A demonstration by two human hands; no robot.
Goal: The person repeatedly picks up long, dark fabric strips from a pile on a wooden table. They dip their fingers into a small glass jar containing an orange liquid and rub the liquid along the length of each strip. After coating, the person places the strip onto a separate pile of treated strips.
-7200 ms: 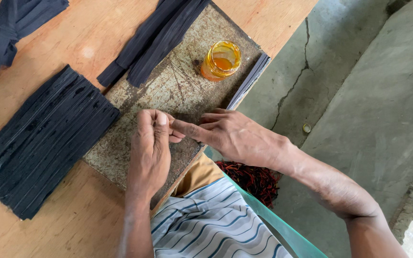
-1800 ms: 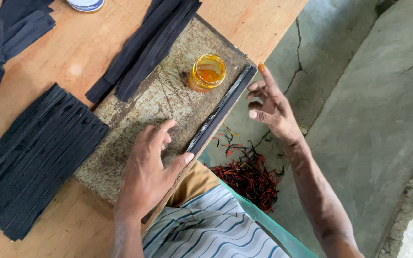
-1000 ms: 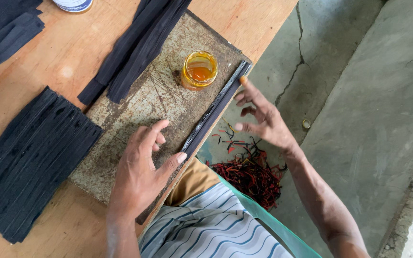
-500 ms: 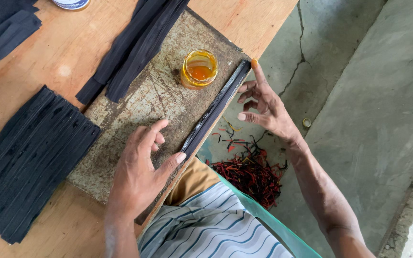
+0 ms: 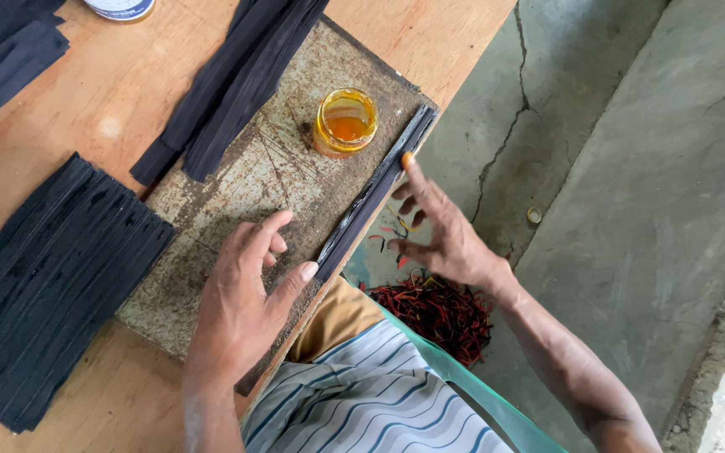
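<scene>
Head view showed us a small glass jar (image 5: 346,122) holding amber liquid, upright on a worn board (image 5: 237,218) lying on the wooden tabletop (image 5: 102,101). Just beside the jar, a long dark strip (image 5: 375,191) ran along the board's edge. Our left hand (image 5: 241,310) lay flat with fingers spread, thumb touching the strip's near end. Our right hand (image 5: 438,235) was open, forefinger at the strip. Below, a green basin (image 5: 463,386) held red shreds (image 5: 438,310).
</scene>
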